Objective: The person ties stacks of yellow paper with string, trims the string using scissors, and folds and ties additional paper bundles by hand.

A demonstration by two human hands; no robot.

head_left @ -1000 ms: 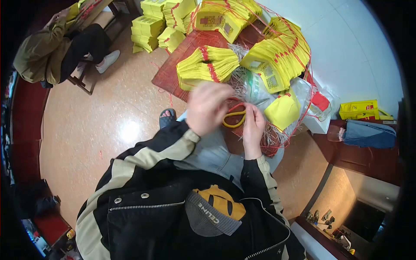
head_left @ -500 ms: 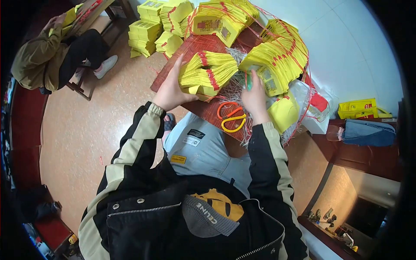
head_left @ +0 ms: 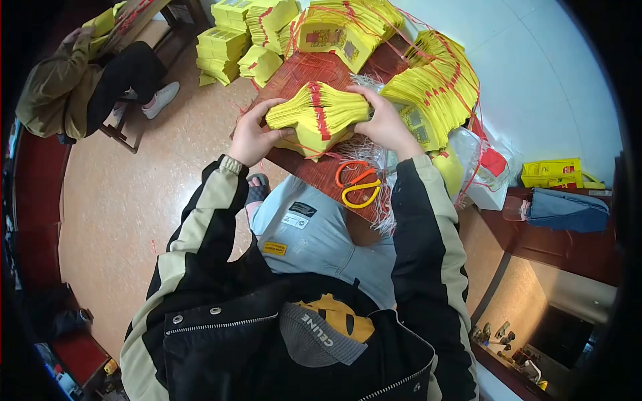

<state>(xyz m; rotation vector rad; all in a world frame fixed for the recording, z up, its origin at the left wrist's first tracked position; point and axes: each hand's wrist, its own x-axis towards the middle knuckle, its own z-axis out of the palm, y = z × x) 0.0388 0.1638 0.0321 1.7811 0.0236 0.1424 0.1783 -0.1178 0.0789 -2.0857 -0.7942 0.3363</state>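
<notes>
A thick bundle of folded yellow paper pieces [head_left: 299, 119] with red marks down its middle rests at the front of the red-brown table [head_left: 321, 175]. My left hand [head_left: 253, 137] is closed round its left end, thumb on the near side. From the opposite end my right hand [head_left: 386, 127] grips it, with the thumb low and the fingers over the far side. Just nearer to me lie scissors with orange and yellow handles [head_left: 361, 194]; their blades are hard to make out among the pale shredded strings [head_left: 382, 217].
A long curved row of yellow pieces [head_left: 438, 90] and another fan of them [head_left: 351, 27] fill the table's far side, with loose red strings across. More yellow stacks [head_left: 224, 50] stand on the floor at the back left. A seated person [head_left: 67, 93] works at far left.
My right hand has left the yellow row, where it was beside something green, and come onto the bundle's right end. The bundle's two halves have been pushed together, its red marks now in one line.
</notes>
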